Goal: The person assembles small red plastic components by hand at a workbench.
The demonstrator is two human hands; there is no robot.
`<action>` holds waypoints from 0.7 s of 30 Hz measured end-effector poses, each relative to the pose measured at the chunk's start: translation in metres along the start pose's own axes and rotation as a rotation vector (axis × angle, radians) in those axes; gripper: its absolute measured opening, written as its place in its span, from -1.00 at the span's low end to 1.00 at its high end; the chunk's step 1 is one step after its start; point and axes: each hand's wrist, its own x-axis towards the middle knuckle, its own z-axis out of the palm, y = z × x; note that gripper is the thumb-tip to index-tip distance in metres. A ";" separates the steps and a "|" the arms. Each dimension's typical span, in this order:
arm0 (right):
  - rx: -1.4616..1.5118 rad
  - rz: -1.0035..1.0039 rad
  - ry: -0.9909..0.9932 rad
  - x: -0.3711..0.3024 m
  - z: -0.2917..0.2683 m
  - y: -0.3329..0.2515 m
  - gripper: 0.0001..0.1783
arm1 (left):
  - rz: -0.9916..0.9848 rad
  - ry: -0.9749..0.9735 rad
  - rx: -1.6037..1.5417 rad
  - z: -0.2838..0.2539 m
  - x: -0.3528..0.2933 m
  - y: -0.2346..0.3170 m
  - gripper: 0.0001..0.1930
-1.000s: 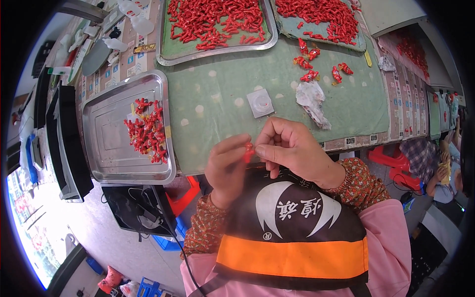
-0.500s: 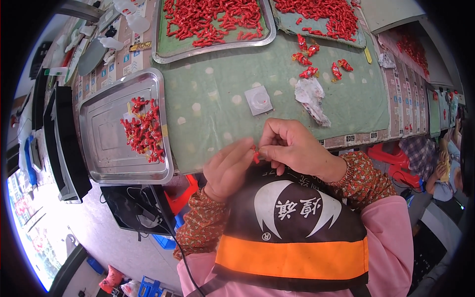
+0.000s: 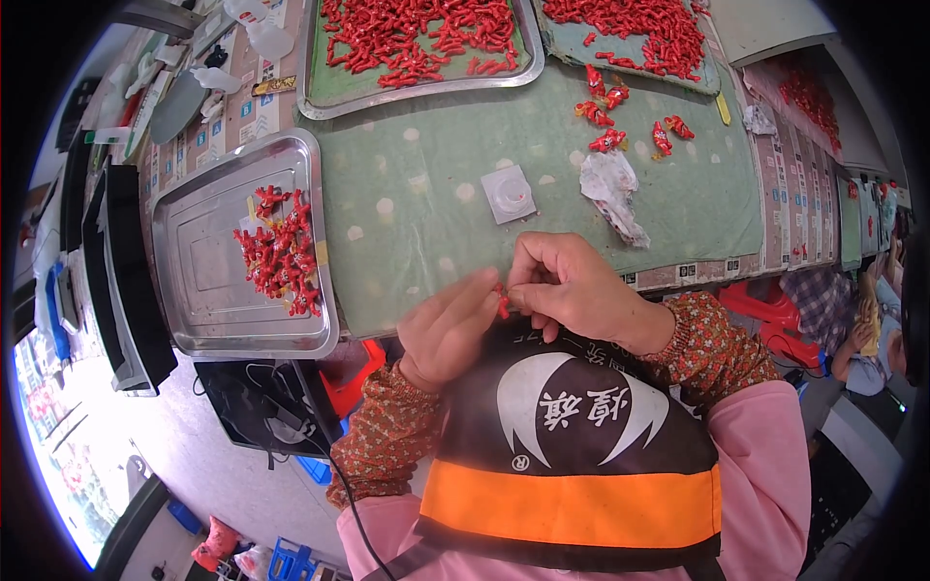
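Note:
Over the table's near edge, my hands meet around a small red figurine (image 3: 502,302). My left hand (image 3: 448,331) is closed, with the figurine at its fingertips. Thumb and forefinger of my right hand (image 3: 583,298) are pinched against the figurine's right side; whatever lies between them is hidden. Beyond my hands, a white square piece with a small round dish (image 3: 509,196) rests on the green dotted cloth (image 3: 417,184). A crumpled, stained tissue (image 3: 612,198) lies to its right. Several red figurines with yellowish parts (image 3: 605,141) lie loose beyond the tissue.
On the left, a metal tray (image 3: 203,276) holds a heap of red figurines (image 3: 281,254). A green-lined tray (image 3: 426,98) and another tray (image 3: 620,77), both full of red pieces, stand at the back. Plastic bottles (image 3: 269,41) are at far left. Another person (image 3: 862,334) sits far right.
Both hands stay at the figurine with barely any movement. The whole view has shifted very slightly; nothing has been put down or picked up.

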 end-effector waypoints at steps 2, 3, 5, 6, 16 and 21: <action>0.005 -0.006 -0.003 0.000 0.000 0.001 -0.88 | 0.001 0.004 -0.003 0.000 0.001 0.000 -0.81; 0.005 -0.006 -0.003 0.001 0.000 0.001 -0.88 | 0.002 0.007 -0.006 0.000 0.001 0.000 -0.81; -0.003 -0.007 -0.005 0.001 0.000 0.001 -0.89 | 0.002 0.010 -0.004 0.001 0.001 0.000 -0.81; -0.003 -0.007 -0.005 0.001 0.000 0.001 -0.89 | 0.004 0.012 -0.004 0.001 0.000 0.000 -0.81; -0.010 -0.018 -0.001 0.003 0.000 0.002 -0.89 | 0.015 0.024 0.008 0.002 -0.001 -0.001 -0.82; 0.002 -0.014 -0.003 0.003 0.001 0.001 -0.89 | 0.020 0.014 0.013 0.001 0.000 -0.001 -0.82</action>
